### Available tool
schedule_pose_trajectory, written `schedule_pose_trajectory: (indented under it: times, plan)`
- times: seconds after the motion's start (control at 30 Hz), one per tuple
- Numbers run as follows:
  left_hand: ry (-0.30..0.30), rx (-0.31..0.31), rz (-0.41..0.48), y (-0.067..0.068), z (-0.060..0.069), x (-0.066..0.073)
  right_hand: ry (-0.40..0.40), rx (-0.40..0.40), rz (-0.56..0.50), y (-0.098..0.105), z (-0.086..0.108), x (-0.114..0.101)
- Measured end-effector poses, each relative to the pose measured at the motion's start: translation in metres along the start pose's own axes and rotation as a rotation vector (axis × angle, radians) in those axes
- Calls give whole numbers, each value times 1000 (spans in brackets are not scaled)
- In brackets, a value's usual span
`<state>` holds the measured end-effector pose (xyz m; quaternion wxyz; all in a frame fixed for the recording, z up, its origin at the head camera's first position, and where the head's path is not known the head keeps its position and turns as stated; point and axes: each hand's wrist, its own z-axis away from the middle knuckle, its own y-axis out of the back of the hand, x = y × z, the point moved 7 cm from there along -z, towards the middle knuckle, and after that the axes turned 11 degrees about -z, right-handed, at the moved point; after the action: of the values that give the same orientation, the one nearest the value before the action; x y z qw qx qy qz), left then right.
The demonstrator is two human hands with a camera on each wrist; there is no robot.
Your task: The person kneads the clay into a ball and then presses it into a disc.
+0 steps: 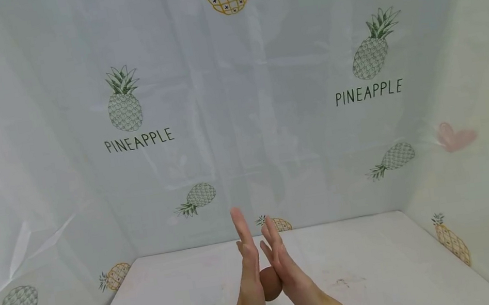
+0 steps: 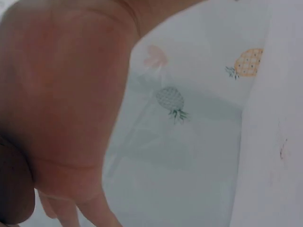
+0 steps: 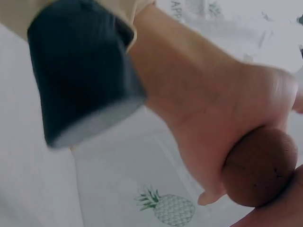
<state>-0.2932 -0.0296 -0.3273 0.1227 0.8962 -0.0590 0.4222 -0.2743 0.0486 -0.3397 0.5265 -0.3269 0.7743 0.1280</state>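
Note:
A smooth brown ball [image 1: 271, 284], like clay, sits between my two palms above the white table. My left hand [image 1: 250, 282] presses on its left side, fingers straight and pointing up and forward. From the other side my right hand [image 1: 294, 277] leans in with its fingers extended, palm against the ball. The fingertips of the two hands stand a little apart. In the right wrist view the ball [image 3: 259, 168] shows small cracks and marks on its surface. Only part of the ball [image 2: 15, 184] appears at the lower left of the left wrist view.
The white tabletop [image 1: 176, 297] carries faint stains and a small dark mark [image 1: 344, 282] to the right. Pale sheeting [image 1: 240, 122] printed with pineapples hangs at the back and both sides. A dark device [image 3: 85, 71] is on a wrist in the right wrist view.

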Motion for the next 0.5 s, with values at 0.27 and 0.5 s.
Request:
schedule_pose_trajectory:
  times: [0.27,0.5]
  plan:
    - [37,87,-90,3,-3,-23,93,24,-18,-2,2,-10]
    - [24,-15,-114,-24,2,-24,271,99,28,13,6,-31]
